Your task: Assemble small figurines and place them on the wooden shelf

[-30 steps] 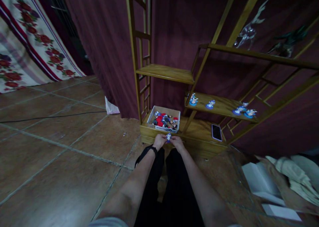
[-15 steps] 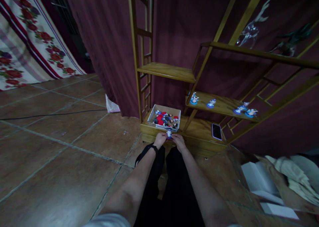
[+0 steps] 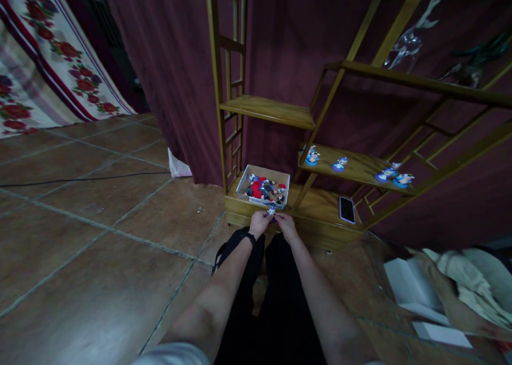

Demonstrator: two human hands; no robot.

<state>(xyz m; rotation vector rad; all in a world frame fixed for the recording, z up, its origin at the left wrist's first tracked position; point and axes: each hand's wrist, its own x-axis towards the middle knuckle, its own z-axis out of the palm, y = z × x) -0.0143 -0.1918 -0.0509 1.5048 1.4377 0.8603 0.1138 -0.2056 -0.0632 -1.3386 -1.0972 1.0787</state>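
Between my two hands is a small purple-and-white figurine (image 3: 271,211) on a purple base, held upright just in front of the box. My left hand (image 3: 260,223), with a dark band at the wrist, pinches it from the left. From the right, the fingers of my right hand (image 3: 286,226) close on its base. Right behind my hands, an open cardboard box (image 3: 242,188) holds a jumble of small figurines with red, black and white parts. Similar figurines stand on the shelf to the right, among them a purple one (image 3: 340,164) and a blue-based one (image 3: 312,157).
The wooden shelf unit (image 3: 268,111) stands before a dark red curtain (image 3: 280,45). A phone (image 3: 347,209) lies on its lowest board. Glass ornament (image 3: 406,47) sits on the upper right shelf. White boxes (image 3: 414,287) rest on the floor at right; a black cable (image 3: 100,177) crosses the tiles.
The figurine has turned or tilted slightly between my hands, and my fingers have shifted a little around it. The camera view has moved slightly.
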